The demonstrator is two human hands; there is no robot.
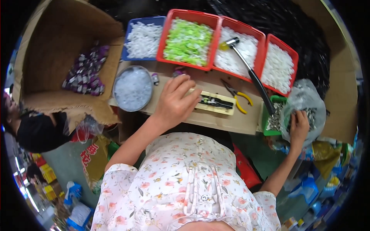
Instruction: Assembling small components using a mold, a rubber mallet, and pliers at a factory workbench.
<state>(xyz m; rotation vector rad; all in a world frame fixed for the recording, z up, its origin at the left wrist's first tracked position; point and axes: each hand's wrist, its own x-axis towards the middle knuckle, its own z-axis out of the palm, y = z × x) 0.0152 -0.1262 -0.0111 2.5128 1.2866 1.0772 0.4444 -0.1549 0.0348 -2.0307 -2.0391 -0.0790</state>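
Observation:
My left hand (175, 101) is bent over the left end of a cream tray (228, 110) with a black fixture (216, 101) in it. Its fingers are curled, and whatever they may hold is hidden. Just beyond the fingertips lies a purple-and-silver piece (179, 71); a similar piece (155, 79) is farther left. At the right, my right hand (300, 126) reaches into a clear plastic bag (304, 92) of small metal parts (311, 115). Those fingers are drawn together among the parts, with their tips partly hidden.
Behind stand a blue bin (144, 56) and several red bins (185, 64) of small plastic pieces. A hammer (252, 75) slants across two bins toward a green bin (273, 133). Yellow-handled pliers (243, 101), a round tub (133, 88) and a cardboard box (42, 57) surround the tray.

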